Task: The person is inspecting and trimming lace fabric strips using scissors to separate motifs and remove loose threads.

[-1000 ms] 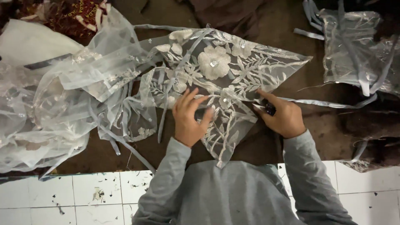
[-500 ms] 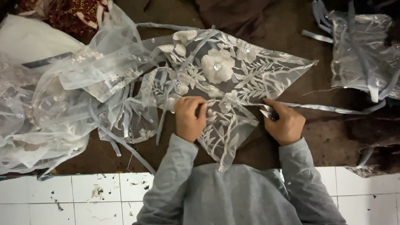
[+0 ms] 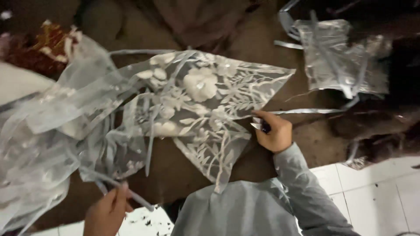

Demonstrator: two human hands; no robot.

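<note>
Right hand (image 3: 274, 134) grips small scissors (image 3: 261, 126) at the lace panel (image 3: 205, 100) edge, 3 o'clock; left hand (image 3: 107, 212) pinches a sheer strip (image 3: 124, 194) at 7 o'clock.

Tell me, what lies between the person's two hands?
In the head view, the lower point of the embroidered floral lace panel hangs between the left hand and the right hand, over dark brown cloth.

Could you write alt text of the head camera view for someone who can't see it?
A person's right hand holds small scissors at the edge of white floral lace fabric on a brown surface, while the left hand grips a sheer strip.
</note>
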